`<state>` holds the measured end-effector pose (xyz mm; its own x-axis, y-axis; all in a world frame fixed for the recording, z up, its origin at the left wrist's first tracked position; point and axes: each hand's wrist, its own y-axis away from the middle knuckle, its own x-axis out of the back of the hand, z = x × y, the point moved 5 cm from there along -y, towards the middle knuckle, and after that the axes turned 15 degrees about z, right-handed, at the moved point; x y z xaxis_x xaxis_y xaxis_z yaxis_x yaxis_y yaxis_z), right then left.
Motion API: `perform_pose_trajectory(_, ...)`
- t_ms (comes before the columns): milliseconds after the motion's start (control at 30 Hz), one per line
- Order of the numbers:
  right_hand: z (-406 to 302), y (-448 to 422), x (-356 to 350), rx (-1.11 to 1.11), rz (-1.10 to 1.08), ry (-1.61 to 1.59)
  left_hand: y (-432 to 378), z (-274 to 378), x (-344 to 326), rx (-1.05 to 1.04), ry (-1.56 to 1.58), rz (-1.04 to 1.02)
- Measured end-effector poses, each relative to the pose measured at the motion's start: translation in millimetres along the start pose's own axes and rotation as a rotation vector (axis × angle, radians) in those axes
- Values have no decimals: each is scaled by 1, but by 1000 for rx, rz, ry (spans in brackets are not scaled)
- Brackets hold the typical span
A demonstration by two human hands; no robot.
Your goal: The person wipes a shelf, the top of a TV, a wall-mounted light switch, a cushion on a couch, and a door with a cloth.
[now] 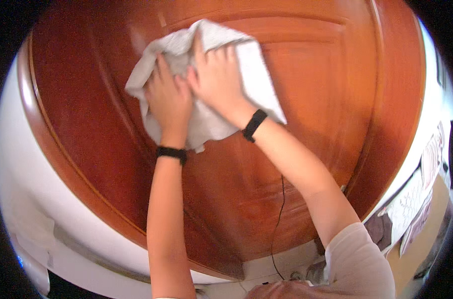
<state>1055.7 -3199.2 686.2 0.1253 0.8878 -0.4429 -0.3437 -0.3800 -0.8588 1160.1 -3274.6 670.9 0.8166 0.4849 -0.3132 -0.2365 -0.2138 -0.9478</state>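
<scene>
A white cloth (pixel 215 119) lies spread and wrinkled against a reddish-brown wooden door (pixel 312 82) with moulded panels. My left hand (pixel 170 93) presses on the cloth's left part, its fingers pointing up and partly hidden by a fold. Beside it, my right hand (pixel 217 74) rests flat on the cloth's upper middle, fingers spread. The thumbs are close together. Each wrist wears a black band. The cloth's top edge is folded over, while its right corner hangs out past my right wrist.
The door frame (pixel 54 145) curves along the left, beside a white wall (pixel 28 157). A thin black cable (pixel 278 220) hangs down in front of the door's lower part. Papers with writing (pixel 409 202) are at the right. Pale floor tiles (pixel 260 267) show at the bottom.
</scene>
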Motion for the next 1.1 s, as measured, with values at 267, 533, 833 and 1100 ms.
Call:
perform_pose_trajectory(267,-99,-1,-21,-3,-62,-131,3,-92,49,-47,-78,-77)
perform_pose_trajectory(533,-15,20,34,-100,-70,-15,20,-10,27,-284,-41,-21)
perform_pose_trajectory(833,125,19,84,-147,-200,277,11,124,-37,-263,51,-58)
perform_pose_trajectory(1100,211,47,170,-218,-152,314,46,221,-73,-197,321,-173)
